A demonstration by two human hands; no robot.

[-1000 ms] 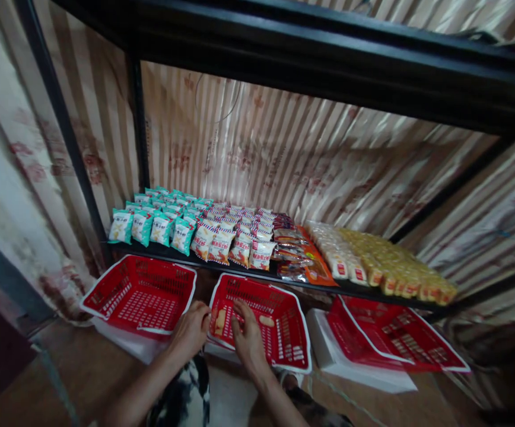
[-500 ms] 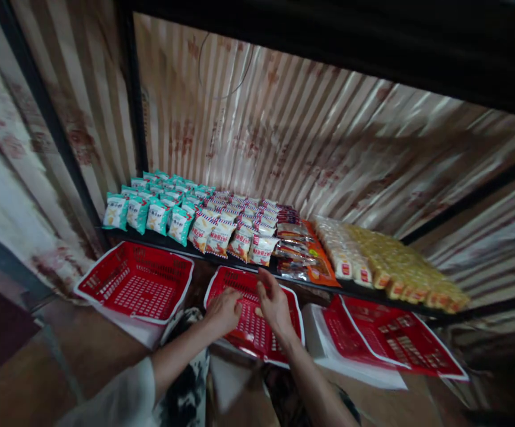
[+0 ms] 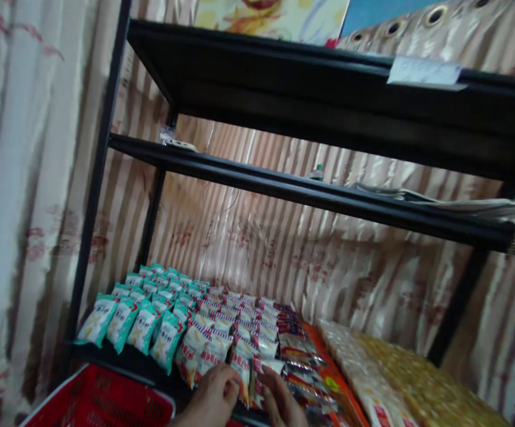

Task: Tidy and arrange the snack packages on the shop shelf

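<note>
At the bottom of the head view, my left hand is in front of the white-and-red snack bags, fingers loosely bent and nothing visible in it. My right hand is just to its right, fingers stretched and apart, by the front bag of the row. Whether either hand touches a bag I cannot tell. Teal snack bags stand in rows to the left. Brown-and-silver packets lie to the right.
A red basket sits low on the left. Orange packs, whitish packs and yellow packs fill the shelf's right side. Black shelf boards run overhead, the upper one with a paper label. Curtains hang around.
The view has tilted upward, bringing the upper shelves into sight. My hands have gone from above the middle red basket to the front of the snack bags.
</note>
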